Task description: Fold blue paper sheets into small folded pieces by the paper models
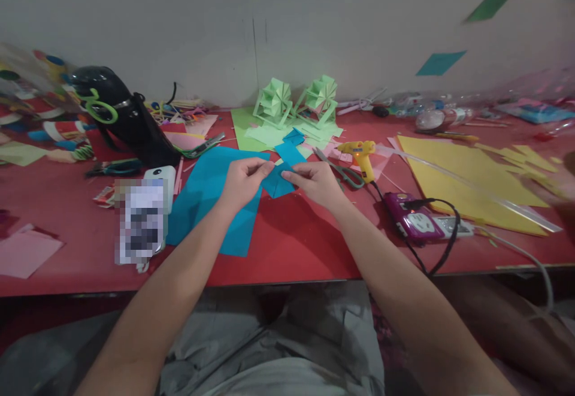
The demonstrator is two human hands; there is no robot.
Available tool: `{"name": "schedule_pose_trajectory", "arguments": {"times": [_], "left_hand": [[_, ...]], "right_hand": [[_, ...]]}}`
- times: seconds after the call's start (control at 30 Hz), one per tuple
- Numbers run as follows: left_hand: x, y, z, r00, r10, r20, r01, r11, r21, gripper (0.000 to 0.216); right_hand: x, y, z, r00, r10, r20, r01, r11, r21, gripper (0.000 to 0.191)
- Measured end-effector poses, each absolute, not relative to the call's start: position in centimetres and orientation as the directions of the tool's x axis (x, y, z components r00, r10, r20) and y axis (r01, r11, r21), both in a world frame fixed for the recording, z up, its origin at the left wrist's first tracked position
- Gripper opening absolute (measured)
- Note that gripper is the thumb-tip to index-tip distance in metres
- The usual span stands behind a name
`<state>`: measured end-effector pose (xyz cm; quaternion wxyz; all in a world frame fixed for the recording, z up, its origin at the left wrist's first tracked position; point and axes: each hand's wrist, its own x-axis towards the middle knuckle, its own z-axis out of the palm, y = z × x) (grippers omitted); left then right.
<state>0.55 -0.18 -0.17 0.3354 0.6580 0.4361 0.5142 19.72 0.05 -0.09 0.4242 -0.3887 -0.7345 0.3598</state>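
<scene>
Between my hands is a small blue square of paper with crease lines on it, held above the red table. My left hand pinches its left edge between thumb and finger. On the opposite edge, my right hand has the same kind of pinch. Just beyond lie a blue paper strip and a folded blue piece. A large blue sheet rests under and left of my left hand. Scissors lie to the right of my right hand.
A yellow glue gun stands right of the scissors, its cord near a purple power strip. Yellow sheets lie at the right. Two green folded-paper models stand at the back. A phone and a black bag are at left.
</scene>
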Motion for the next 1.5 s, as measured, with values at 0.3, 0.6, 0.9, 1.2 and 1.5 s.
{"name": "schedule_pose_trajectory", "arguments": {"times": [0.3, 0.6, 0.9, 1.2, 1.5], "left_hand": [[0.51, 0.07, -0.14, 0.054, 0.933, 0.356, 0.175, -0.36, 0.916, 0.036], [0.15, -0.21, 0.3, 0.1, 0.946, 0.307, 0.186, -0.321, 0.929, 0.054], [0.24, -0.1, -0.09, 0.045, 0.922, 0.384, 0.252, -0.382, 0.889, 0.046], [0.52, -0.06, -0.37, 0.019, 0.973, 0.232, 0.079, -0.233, 0.969, 0.052], [0.74, -0.32, -0.19, 0.044, 0.977, 0.209, 0.064, -0.211, 0.975, 0.056]], "right_hand": [[19.87, 0.71, -1.05, -0.318, 0.905, 0.284, 0.247, 0.368, -0.896, 0.051], [19.94, 0.56, -0.72, -0.248, 0.934, 0.257, 0.161, 0.301, -0.94, 0.047], [19.82, 0.43, -0.49, -0.25, 0.928, 0.278, 0.198, 0.33, -0.923, 0.049], [19.59, 0.36, -0.59, -0.236, 0.948, 0.214, 0.078, 0.238, -0.968, 0.046], [19.81, 0.31, -0.34, -0.247, 0.929, 0.275, 0.163, 0.319, -0.934, 0.047]]}}
